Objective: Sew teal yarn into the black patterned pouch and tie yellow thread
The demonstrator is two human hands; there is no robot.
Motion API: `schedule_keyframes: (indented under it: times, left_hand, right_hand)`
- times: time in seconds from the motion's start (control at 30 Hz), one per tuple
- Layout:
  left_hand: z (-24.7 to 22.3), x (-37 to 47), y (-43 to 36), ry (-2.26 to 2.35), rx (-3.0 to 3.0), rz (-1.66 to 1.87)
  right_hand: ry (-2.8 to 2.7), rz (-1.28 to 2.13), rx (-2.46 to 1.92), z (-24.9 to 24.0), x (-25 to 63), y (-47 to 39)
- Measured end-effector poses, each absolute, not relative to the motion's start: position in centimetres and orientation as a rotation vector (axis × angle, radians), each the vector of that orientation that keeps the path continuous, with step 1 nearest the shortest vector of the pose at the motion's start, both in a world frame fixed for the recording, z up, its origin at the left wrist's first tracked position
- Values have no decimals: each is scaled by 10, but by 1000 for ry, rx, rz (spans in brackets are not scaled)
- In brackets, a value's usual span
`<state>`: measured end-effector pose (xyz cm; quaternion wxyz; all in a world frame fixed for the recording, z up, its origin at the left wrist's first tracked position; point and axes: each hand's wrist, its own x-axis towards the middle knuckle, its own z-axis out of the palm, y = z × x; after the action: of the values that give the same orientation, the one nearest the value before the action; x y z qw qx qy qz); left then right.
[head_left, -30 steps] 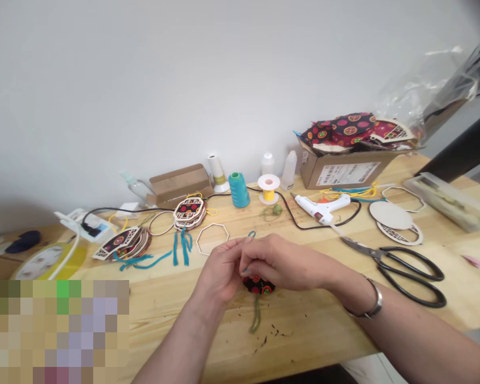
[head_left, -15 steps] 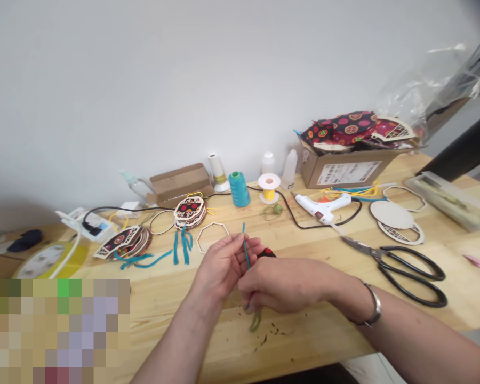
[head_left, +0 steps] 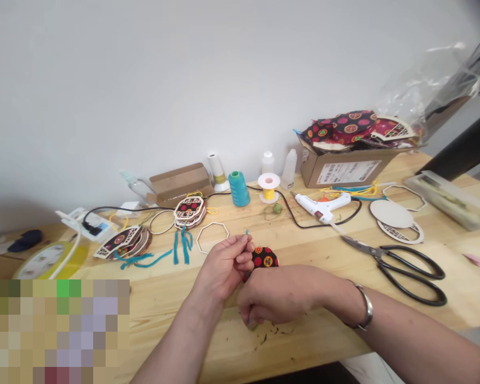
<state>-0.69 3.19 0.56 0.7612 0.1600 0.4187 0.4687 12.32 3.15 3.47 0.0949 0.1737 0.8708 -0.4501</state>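
My left hand (head_left: 229, 264) is closed, pinching a teal cord (head_left: 247, 232) whose tip pokes out above the thumb and forefinger. Close below it, my right hand (head_left: 280, 293) is curled shut, back upward, with a bit of the same cord showing at its lower edge. Most of the cord is hidden by the fingers. Behind my right hand, a black fabric piece with red and orange round patterns (head_left: 266, 258) shows in part; I cannot tell whether a finger touches it. A silver bangle (head_left: 367, 306) circles my right wrist.
Black-handled scissors (head_left: 408, 272) and a white glue gun (head_left: 322, 207) lie to the right. Teal thread (head_left: 239, 190) and a yellow spool (head_left: 269, 189) stand behind. Teal cord pieces (head_left: 186, 240), an octagonal frame (head_left: 212, 238) and stacked ornaments (head_left: 189, 212) lie left. A filled carton (head_left: 350, 165) stands back right.
My left fingers have closed around the teal cord, leaving only its tip showing. My right hand has dropped slightly, and more of the patterned fabric shows. The green loop below is now mostly hidden.
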Motion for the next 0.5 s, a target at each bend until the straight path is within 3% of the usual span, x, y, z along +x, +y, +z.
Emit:
schedule_keyframes:
  times: [0.5]
  left_hand:
    - [8, -13, 37, 1080, 479, 1124]
  right_hand:
    - [2683, -917, 438, 49, 129, 9]
